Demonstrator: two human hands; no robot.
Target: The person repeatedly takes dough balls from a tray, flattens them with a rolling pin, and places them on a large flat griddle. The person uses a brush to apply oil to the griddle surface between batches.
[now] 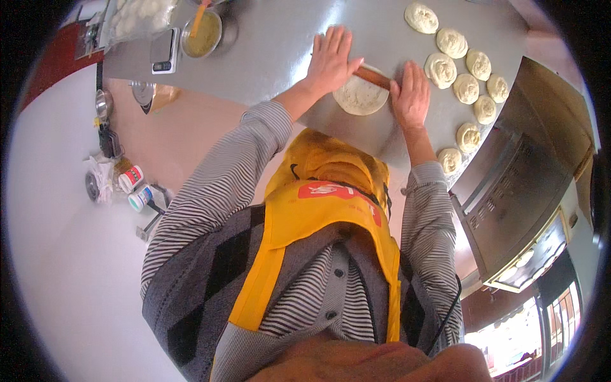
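Note:
A short wooden rolling pin (373, 77) lies across the far part of a flattened round of dough (361, 101) on the metal worktop (267, 52). At its left end my left hand (331, 59) presses it down with the palm, fingers stretched forward and thumb by the wood. My right hand (411, 98) holds down the other end, its fingers straight and close together. Both palms hide the pin's ends. Several coiled rounds of dough (440, 70) sit to the right of my right hand, along the worktop's right side.
At the upper left stand a digital kitchen scale (163, 51) and a metal bowl (203, 34) of yellowish filling with an orange-handled utensil (197, 23). Beyond them lies a clear plastic bag (138, 19) of pale lumps. A metal appliance (515, 191) stands right of the worktop.

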